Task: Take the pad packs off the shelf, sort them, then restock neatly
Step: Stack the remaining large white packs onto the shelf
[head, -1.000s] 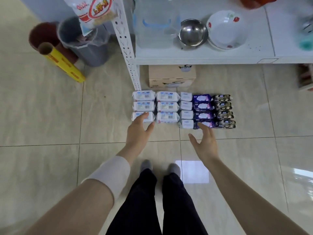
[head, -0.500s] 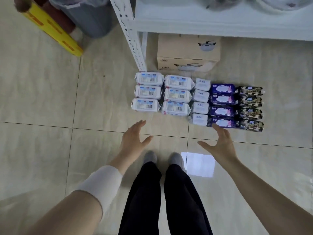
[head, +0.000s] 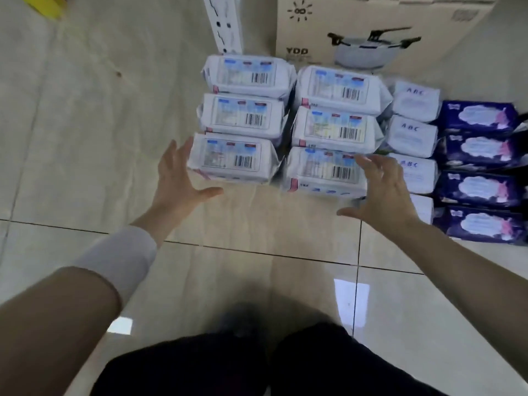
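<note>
Pad packs lie sorted in columns on the tiled floor. Two columns of large white packs with barcode labels sit on the left; the nearest are the front left white pack and the front right white pack. A column of small white ABC packs comes after them, then dark purple packs on the right. My left hand is spread open at the left end of the front left pack. My right hand is spread open at the right end of the front right pack, fingers over its corner. Neither hand grips anything.
A cardboard box printed with a pot stands behind the packs. A white perforated shelf post rises at its left. A yellow object shows at the top left corner. My dark-trousered legs fill the bottom.
The camera has dropped much closer to the packs. Both hands have reached forward from the bare floor to the outer ends of the front row of white packs.
</note>
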The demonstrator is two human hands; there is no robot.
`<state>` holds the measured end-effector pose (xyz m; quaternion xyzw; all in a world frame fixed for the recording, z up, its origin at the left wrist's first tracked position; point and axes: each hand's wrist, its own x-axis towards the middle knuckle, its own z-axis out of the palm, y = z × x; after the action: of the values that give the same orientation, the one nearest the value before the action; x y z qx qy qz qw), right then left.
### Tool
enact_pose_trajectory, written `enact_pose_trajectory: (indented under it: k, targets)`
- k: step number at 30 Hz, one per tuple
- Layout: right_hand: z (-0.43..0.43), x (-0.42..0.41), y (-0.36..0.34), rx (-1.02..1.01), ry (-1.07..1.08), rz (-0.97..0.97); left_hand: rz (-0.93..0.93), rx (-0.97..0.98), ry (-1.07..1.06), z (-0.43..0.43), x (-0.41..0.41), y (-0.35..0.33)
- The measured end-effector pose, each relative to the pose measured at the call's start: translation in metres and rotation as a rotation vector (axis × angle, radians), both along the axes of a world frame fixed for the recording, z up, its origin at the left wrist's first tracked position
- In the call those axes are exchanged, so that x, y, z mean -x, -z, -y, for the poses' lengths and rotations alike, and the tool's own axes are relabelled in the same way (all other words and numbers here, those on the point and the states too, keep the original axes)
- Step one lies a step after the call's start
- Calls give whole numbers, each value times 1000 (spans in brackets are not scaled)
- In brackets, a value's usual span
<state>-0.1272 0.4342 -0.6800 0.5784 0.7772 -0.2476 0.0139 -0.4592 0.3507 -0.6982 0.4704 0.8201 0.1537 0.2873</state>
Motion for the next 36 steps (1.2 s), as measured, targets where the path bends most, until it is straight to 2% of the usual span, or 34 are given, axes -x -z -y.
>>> enact_pose_trajectory:
  k: [4, 9, 17, 21, 28, 36]
  targets:
    - [-12, 6, 37, -118, -30, 18, -41, -183, 98, -10, 15, 43]
    - [-15, 2, 61, -255, -53, -21, -32, -336, 160, -14, 20, 57]
    - [-14, 1, 69, -293, -110, -22, -34, -191, 183, -9, 30, 50]
    - [-15, -1, 71, -278, -127, -45, 40, -194, 158, -13, 30, 45]
    - [-9, 9, 60, -215, -37, -141, 158, -170, 104, -14, 38, 40]
    - [-19, 21, -6, -64, -49, -210, 297, -204, -70, 9, 45, -19]
